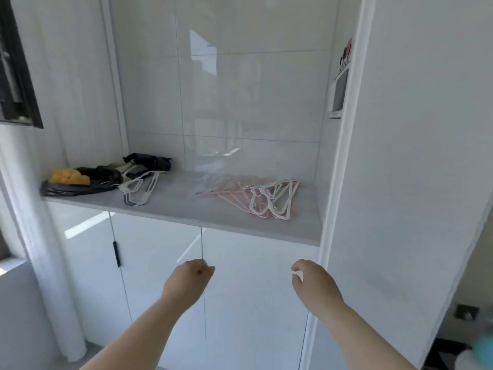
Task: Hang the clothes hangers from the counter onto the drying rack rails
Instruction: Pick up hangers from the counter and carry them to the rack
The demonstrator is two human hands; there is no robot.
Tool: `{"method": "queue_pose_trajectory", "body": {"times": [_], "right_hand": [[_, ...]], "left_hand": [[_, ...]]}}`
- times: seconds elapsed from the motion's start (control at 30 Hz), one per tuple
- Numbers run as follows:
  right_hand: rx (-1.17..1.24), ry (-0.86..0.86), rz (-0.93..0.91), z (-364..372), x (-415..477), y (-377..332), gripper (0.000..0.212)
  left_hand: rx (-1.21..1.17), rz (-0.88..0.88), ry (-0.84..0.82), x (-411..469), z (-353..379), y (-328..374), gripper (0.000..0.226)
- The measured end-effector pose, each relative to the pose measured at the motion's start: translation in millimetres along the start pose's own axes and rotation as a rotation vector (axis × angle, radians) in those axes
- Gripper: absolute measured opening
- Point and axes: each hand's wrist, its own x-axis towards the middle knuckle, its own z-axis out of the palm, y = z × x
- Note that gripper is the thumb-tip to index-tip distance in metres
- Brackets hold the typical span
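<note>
Both forearms are being extended forward from the bottom of the view, bare and raised in front of the cabinet doors (pixel 253 289) below the tabletop (pixel 186 209). Nothing is being gripped by either hand: the left hand (pixel 186 281) is being held loosely curled, and the fingers of the right hand (pixel 312 281) are being bent inward with thumb and forefinger nearly meeting around empty air. By judgement, the hands are being readied for a reach up to the hangers, which are not yet being touched.

Glossy white tiles are being shown behind the recess, with reflections on them, and the tabletop is being seen as a flat, matt grey slab. The larger pile of hangers (pixel 266 198) is lying toward the right of it, thin pink and white plastic frames tangled over one another, probably heaped there for easy picking. A smaller bundle of white hangers (pixel 138 188) is lying toward the left, stacked neatly. Just beside it, a crumpled black plastic bag (pixel 80 185) is being used to hold something soft and orange (pixel 69 177), and a dark folded item (pixel 149 161) is resting behind. No drying rack is being shown.
</note>
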Motion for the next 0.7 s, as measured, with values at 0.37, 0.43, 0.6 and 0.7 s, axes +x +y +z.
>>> {"method": "queue_pose_trajectory", "body": {"times": [0.37,0.43,0.6,0.7], "right_hand": [[-0.19,0.197,-0.144,66.6,205.2,24.0,0.044],[-0.185,0.152,-0.086,79.4,223.0,35.0,0.039],[-0.204,0.127,-0.055,93.6,238.8,43.3,0.06],[-0.182,0.158,-0.043,93.9,240.0,41.9,0.057]], "left_hand": [[-0.01,-0.053,0.046,154.0,67.0,42.6,0.014],[0.012,-0.026,0.024,170.1,78.4,47.3,0.014],[0.134,0.047,0.03,228.0,98.6,72.9,0.018],[0.325,0.195,0.082,257.4,115.1,98.1,0.029]]}}
